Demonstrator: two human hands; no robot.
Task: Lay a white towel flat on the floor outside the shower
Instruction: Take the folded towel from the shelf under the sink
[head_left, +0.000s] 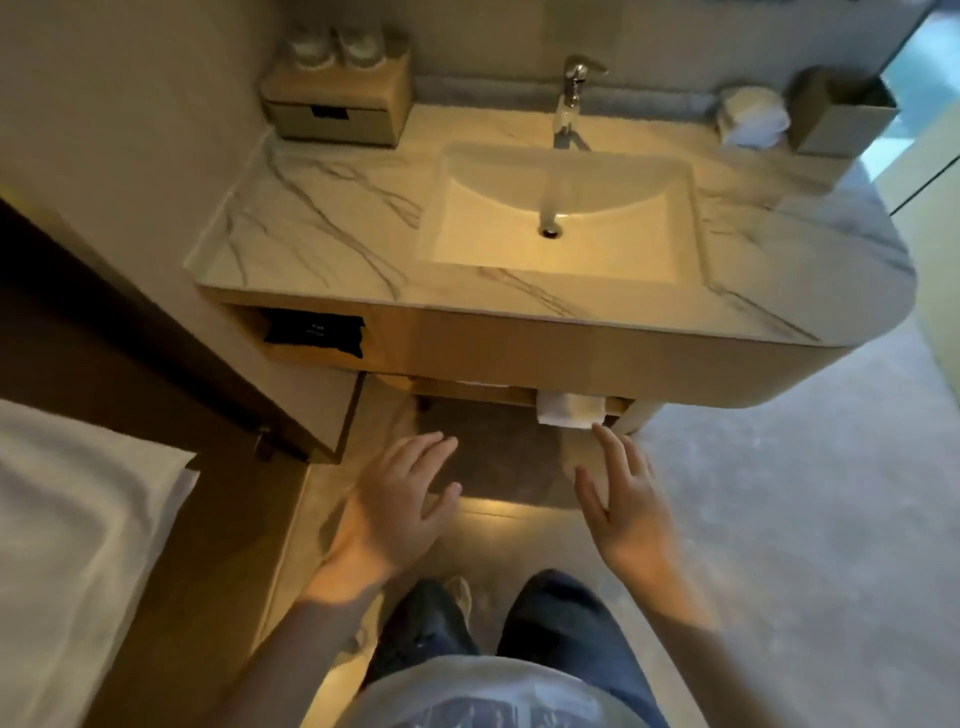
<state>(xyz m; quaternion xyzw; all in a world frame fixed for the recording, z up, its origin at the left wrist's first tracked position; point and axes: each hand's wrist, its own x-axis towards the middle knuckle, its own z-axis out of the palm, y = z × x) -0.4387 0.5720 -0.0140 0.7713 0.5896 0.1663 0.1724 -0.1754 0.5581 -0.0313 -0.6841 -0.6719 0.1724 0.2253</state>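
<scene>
A folded white towel (570, 410) hangs over a rail on the low shelf under the vanity, only its front fold showing. My right hand (626, 499) is stretched out just below it, fingers spread and empty, its fingertips almost at the towel's lower edge. My left hand (397, 501) hovers to the left at the same height, also empty with fingers apart, over the dark floor under the vanity. Two more rolled white towels (753, 122) lie on the counter at the back right.
The marble vanity top (311, 228) with sink (561, 218) and tap (571, 98) juts out above the shelf. A wooden box with cups (337, 98) stands back left, a grey box (841, 114) back right. White bedding (78, 545) and a dark wooden partition lie left. Grey floor (805, 519) spreads right.
</scene>
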